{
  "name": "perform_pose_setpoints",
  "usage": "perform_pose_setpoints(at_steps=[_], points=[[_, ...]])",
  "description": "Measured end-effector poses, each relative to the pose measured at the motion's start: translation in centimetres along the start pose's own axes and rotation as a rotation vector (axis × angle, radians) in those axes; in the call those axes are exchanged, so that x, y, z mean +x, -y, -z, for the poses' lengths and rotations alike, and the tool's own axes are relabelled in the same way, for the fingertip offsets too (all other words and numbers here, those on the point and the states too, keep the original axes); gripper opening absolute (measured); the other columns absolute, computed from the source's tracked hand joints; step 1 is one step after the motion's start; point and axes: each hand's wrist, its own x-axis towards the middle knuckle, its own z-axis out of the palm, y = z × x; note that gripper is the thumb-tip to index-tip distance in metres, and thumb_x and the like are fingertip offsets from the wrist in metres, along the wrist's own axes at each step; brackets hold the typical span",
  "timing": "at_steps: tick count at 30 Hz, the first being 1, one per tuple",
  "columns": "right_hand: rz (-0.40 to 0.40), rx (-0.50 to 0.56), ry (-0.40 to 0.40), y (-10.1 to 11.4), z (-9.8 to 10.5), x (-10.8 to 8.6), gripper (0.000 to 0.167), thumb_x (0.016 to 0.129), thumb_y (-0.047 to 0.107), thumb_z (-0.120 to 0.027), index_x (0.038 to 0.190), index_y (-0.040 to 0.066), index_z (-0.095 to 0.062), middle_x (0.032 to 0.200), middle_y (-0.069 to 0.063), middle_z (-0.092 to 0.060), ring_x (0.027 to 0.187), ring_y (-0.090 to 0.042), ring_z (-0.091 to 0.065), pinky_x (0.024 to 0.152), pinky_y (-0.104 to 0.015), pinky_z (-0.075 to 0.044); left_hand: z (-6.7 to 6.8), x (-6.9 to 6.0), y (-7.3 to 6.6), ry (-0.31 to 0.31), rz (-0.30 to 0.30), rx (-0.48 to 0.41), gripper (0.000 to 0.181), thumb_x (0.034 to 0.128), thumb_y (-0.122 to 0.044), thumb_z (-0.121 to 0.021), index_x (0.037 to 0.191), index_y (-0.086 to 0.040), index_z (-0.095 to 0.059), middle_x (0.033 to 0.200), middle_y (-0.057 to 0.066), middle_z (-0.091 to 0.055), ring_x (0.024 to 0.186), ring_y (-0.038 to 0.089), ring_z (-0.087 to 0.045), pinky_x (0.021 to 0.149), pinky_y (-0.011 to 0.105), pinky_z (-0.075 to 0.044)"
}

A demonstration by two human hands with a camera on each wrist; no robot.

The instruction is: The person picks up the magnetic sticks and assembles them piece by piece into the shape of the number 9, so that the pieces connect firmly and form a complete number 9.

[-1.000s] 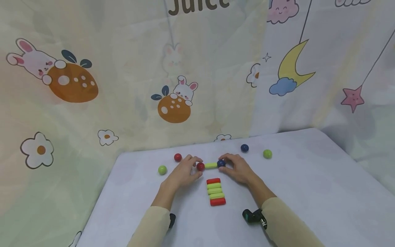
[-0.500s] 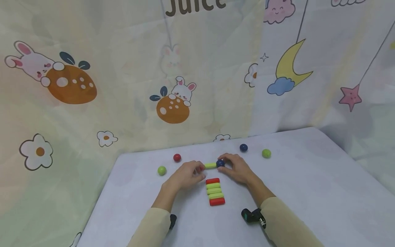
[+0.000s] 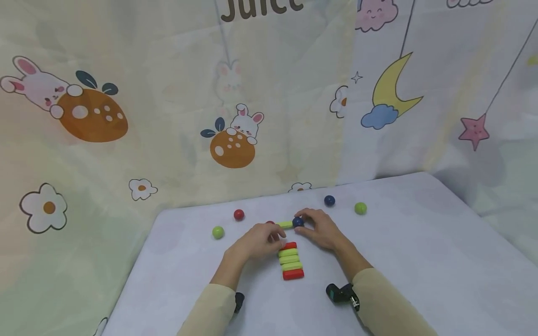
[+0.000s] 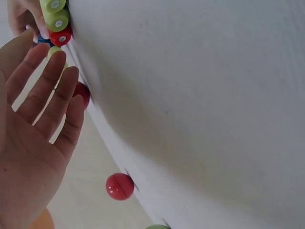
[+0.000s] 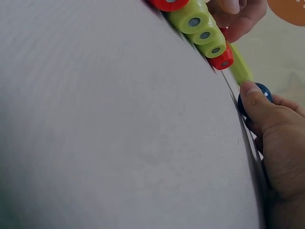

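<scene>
My right hand [image 3: 321, 229] pinches a dark blue ball [image 3: 298, 222] between thumb and fingers. That ball sits at the right end of a yellow-green rod [image 3: 285, 225]; a red ball [image 4: 83, 94] is at the rod's left end, mostly hidden by the left hand in the head view. My left hand [image 3: 261, 240] hovers with fingers loosely bent and holds nothing. Its fingertips are by the far red rod [image 3: 290, 245] of a row; whether they touch it I cannot tell. Several yellow-green rods [image 3: 289, 259] and a near red rod [image 3: 293, 274] make up the rest of that row.
Loose on the white table [image 3: 403, 261] are a red ball [image 3: 239, 214] and a green ball [image 3: 217, 232] on the left. Another blue ball [image 3: 329, 200] and a green ball [image 3: 360, 208] lie at the back right. A printed cloth [image 3: 168, 116] hangs behind the table.
My left hand has left the red ball at the rod's end and moved right and nearer, to the row's far red rod. My right hand keeps pinching the blue ball.
</scene>
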Motion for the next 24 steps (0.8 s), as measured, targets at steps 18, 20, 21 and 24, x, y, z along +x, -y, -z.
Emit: perform_pose_setpoints(at_steps=[18,20,21,24], points=[[-0.025,0.006,0.013,0.13,-0.04,0.11,0.04,0.092,0.032,-0.079,0.129,0.024,-0.066,0.126,0.002,-0.067,0.129,-0.026,-0.055,0.114,-0.054,-0.039,-0.58,0.83,-0.51,0.018,-0.02,0.08,0.016,0.0962,-0.031,-0.073,0.111,-0.026,-0.073,0.095,-0.013,-0.066,0.089,0.008,-0.059,0.081,0.027,-0.054],[-0.033,0.008,0.013,0.13,-0.05,0.14,0.04,0.092,0.032,-0.079,0.129,0.024,-0.066,0.126,0.002,-0.066,0.13,-0.025,-0.054,0.114,-0.053,-0.039,-0.6,0.82,-0.68,0.019,-0.023,0.071,0.016,0.0958,-0.029,-0.074,0.111,-0.025,-0.073,0.095,-0.013,-0.066,0.089,0.009,-0.059,0.08,0.027,-0.053],[-0.033,0.01,0.011,0.11,-0.07,0.15,0.04,0.092,0.032,-0.079,0.129,0.024,-0.066,0.126,0.002,-0.067,0.129,-0.026,-0.055,0.114,-0.054,-0.039,-0.61,0.79,-0.78,0.02,-0.024,0.067,0.016,0.0958,-0.028,-0.074,0.111,-0.025,-0.073,0.096,-0.013,-0.066,0.089,0.009,-0.059,0.08,0.026,-0.053],[-0.028,0.014,0.01,0.06,-0.11,0.16,0.041,0.091,0.03,-0.079,0.13,0.024,-0.066,0.127,0.001,-0.066,0.13,-0.026,-0.055,0.114,-0.054,-0.04,-0.67,0.72,-0.98,0.032,-0.024,0.051,0.016,0.0955,-0.025,-0.074,0.111,-0.025,-0.074,0.096,-0.013,-0.066,0.09,0.009,-0.059,0.08,0.025,-0.053]])
